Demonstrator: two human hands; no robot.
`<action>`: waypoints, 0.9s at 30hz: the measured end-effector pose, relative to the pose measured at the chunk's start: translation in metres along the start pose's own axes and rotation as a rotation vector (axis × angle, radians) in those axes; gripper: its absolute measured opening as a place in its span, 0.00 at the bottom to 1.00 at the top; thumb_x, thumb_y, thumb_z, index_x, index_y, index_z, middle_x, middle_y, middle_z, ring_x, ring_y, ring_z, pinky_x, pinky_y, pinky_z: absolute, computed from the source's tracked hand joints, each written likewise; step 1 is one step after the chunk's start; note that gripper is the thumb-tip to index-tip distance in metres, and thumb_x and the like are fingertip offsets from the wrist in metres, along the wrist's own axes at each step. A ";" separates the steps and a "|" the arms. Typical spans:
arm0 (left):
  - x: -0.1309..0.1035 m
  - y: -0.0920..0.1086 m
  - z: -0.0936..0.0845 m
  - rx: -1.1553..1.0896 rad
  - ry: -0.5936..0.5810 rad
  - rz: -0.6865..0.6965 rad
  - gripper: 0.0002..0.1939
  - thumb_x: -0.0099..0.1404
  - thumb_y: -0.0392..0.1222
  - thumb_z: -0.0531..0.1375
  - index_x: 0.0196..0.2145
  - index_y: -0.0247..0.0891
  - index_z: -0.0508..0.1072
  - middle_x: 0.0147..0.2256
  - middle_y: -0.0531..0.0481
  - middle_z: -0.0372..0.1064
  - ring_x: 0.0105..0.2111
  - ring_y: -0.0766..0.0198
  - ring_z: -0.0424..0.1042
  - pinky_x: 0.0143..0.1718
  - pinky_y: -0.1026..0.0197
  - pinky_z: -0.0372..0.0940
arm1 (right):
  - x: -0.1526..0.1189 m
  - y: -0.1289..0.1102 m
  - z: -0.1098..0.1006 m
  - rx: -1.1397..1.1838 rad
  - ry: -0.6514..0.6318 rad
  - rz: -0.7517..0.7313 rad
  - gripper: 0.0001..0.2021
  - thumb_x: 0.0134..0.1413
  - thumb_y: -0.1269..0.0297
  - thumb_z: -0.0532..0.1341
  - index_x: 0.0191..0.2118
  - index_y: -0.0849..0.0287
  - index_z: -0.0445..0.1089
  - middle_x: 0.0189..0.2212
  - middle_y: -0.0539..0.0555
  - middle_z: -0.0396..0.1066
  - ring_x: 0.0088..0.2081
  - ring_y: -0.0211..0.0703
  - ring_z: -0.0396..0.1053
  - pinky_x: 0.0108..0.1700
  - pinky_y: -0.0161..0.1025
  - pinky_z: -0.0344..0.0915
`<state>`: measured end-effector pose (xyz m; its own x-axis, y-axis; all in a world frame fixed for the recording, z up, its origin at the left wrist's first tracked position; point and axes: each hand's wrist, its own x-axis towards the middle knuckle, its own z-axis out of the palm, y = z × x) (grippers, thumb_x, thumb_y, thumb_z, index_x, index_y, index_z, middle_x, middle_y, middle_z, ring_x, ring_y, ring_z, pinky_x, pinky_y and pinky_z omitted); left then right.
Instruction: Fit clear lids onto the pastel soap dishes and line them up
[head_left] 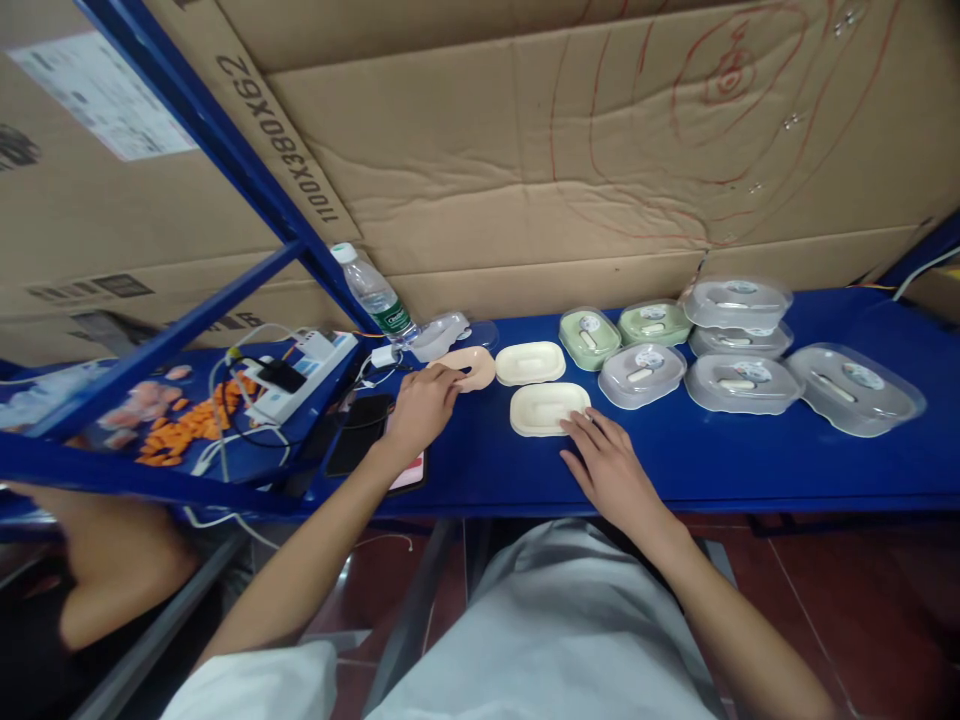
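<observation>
My left hand has its fingers closed on the left end of a peach oval piece with a dark slot. My right hand is spread, its fingertips at the right edge of a cream tray. Just behind that tray lies a second cream tray, beside the peach piece. To the right stand green lidded boxes and several clear-lidded boxes, each with a small pale piece on top.
A water bottle and a clear plastic lid stand behind my left hand. Phones lie left of it. Beyond the blue frame are a power strip, orange pieces and a person's bare limb.
</observation>
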<state>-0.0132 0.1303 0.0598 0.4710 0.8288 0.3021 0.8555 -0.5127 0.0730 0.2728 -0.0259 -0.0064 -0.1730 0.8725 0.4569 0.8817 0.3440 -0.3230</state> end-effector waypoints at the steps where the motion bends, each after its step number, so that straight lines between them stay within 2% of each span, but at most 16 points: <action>1: -0.003 0.007 -0.002 -0.020 0.000 0.027 0.14 0.76 0.38 0.54 0.51 0.37 0.78 0.51 0.38 0.78 0.51 0.46 0.78 0.56 0.44 0.70 | 0.000 0.000 -0.001 0.015 -0.008 -0.001 0.20 0.76 0.60 0.54 0.67 0.56 0.67 0.65 0.63 0.71 0.70 0.63 0.62 0.67 0.64 0.65; 3: -0.012 0.027 -0.002 -0.076 0.003 0.104 0.15 0.78 0.40 0.53 0.54 0.39 0.77 0.53 0.41 0.77 0.54 0.51 0.77 0.57 0.49 0.70 | 0.000 -0.001 -0.002 0.060 -0.018 0.003 0.23 0.76 0.61 0.54 0.70 0.56 0.63 0.67 0.64 0.68 0.71 0.62 0.61 0.68 0.64 0.64; 4: -0.017 0.039 -0.001 -0.107 0.005 0.153 0.16 0.79 0.40 0.53 0.56 0.41 0.76 0.54 0.43 0.77 0.55 0.53 0.76 0.57 0.51 0.70 | 0.001 -0.002 -0.003 0.088 -0.017 0.015 0.25 0.75 0.61 0.54 0.73 0.56 0.59 0.70 0.65 0.64 0.72 0.62 0.60 0.68 0.63 0.65; 7: -0.033 0.075 0.009 -0.193 0.033 0.338 0.19 0.80 0.39 0.52 0.63 0.42 0.73 0.57 0.42 0.75 0.57 0.52 0.75 0.58 0.49 0.70 | 0.001 -0.003 -0.007 0.156 -0.009 0.057 0.34 0.74 0.63 0.55 0.79 0.53 0.44 0.78 0.67 0.42 0.75 0.62 0.54 0.68 0.60 0.67; 9: -0.037 0.094 0.017 -0.211 0.040 0.412 0.19 0.80 0.37 0.52 0.63 0.42 0.73 0.57 0.42 0.76 0.58 0.51 0.75 0.59 0.47 0.70 | 0.000 -0.003 -0.008 0.154 -0.022 0.044 0.34 0.74 0.64 0.55 0.79 0.50 0.44 0.79 0.65 0.36 0.76 0.62 0.51 0.68 0.60 0.66; 12: -0.036 0.107 0.024 -0.219 0.041 0.447 0.18 0.79 0.38 0.54 0.62 0.43 0.74 0.57 0.42 0.77 0.58 0.51 0.75 0.62 0.43 0.68 | 0.000 -0.001 -0.009 0.110 -0.021 0.044 0.28 0.74 0.63 0.55 0.75 0.50 0.55 0.78 0.65 0.44 0.76 0.63 0.52 0.70 0.63 0.63; 16: -0.037 0.100 0.027 -0.216 0.066 0.365 0.20 0.76 0.45 0.62 0.63 0.43 0.72 0.60 0.39 0.73 0.62 0.46 0.71 0.64 0.38 0.65 | 0.001 0.001 -0.007 0.167 0.071 0.123 0.22 0.73 0.61 0.57 0.68 0.58 0.62 0.75 0.69 0.51 0.75 0.61 0.53 0.71 0.63 0.62; 20: -0.046 0.089 0.029 -0.241 0.050 0.364 0.19 0.76 0.42 0.61 0.62 0.37 0.73 0.63 0.38 0.71 0.68 0.48 0.66 0.67 0.45 0.66 | 0.002 0.002 -0.006 0.153 0.101 0.097 0.18 0.73 0.64 0.57 0.64 0.59 0.66 0.75 0.69 0.52 0.75 0.60 0.53 0.71 0.61 0.63; 22: -0.050 0.087 0.028 -0.202 0.049 0.377 0.20 0.77 0.43 0.59 0.63 0.38 0.72 0.63 0.39 0.71 0.68 0.48 0.66 0.66 0.45 0.67 | 0.002 0.001 -0.006 0.096 0.091 0.073 0.17 0.73 0.66 0.56 0.63 0.59 0.68 0.75 0.68 0.53 0.75 0.60 0.53 0.70 0.59 0.63; 27: -0.056 0.092 0.029 -0.054 0.070 0.394 0.19 0.79 0.44 0.58 0.62 0.38 0.74 0.62 0.39 0.74 0.66 0.46 0.70 0.58 0.46 0.72 | 0.000 0.002 -0.004 -0.044 0.102 0.008 0.16 0.73 0.67 0.58 0.61 0.59 0.71 0.70 0.63 0.64 0.70 0.62 0.62 0.67 0.60 0.66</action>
<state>0.0453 0.0433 0.0223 0.7433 0.5501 0.3808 0.5989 -0.8007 -0.0123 0.2760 -0.0265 -0.0034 -0.1219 0.8344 0.5374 0.9017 0.3194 -0.2914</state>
